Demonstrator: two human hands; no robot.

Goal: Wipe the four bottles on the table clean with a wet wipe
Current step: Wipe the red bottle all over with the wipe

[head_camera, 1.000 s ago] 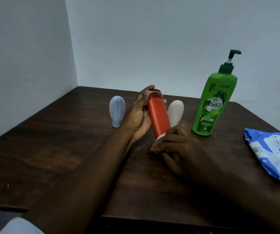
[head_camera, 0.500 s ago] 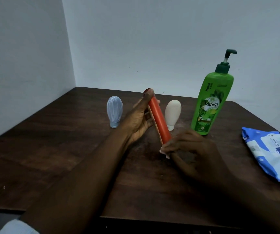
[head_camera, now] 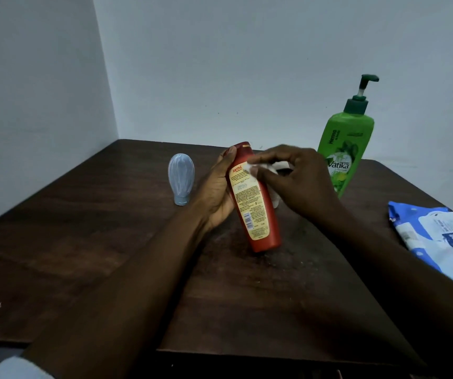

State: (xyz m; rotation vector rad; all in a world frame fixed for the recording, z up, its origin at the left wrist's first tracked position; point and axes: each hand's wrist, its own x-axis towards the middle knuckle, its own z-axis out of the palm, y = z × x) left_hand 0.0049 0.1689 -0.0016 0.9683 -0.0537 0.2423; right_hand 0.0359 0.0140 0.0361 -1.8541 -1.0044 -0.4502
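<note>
A red bottle (head_camera: 255, 198) is held up over the middle of a dark wooden table (head_camera: 83, 242), tilted with its cap end toward the far wall and its printed back label facing the person. The left hand (head_camera: 215, 195) cradles it from the left side, fingers curled and closed around the body, thumb tip near the cap. The right hand (head_camera: 299, 176) reaches in from the right, its fingertips pinched together on a small white wet wipe (head_camera: 252, 167), which is pressed against the top of the label.

To do this wipe well, I would judge that long strokes down the label, with the left hand turning the bottle between strokes, would cover every side, cap and base included.

Behind the hands, a pale blue bottle (head_camera: 181, 178) stands on its cap, well apart to the left. A tall green pump bottle (head_camera: 345, 149) stands upright to the right, near the far edge. A blue and white pack of wipes (head_camera: 438, 242) lies on the right side of the table, partly cut off by the frame edge.

A fourth bottle is hard to find: only a pale sliver (head_camera: 275, 199) shows below the right hand, and I cannot tell whether it is that bottle or loose wipe. The red bottle's far side and the left fingers behind it are hidden.
</note>
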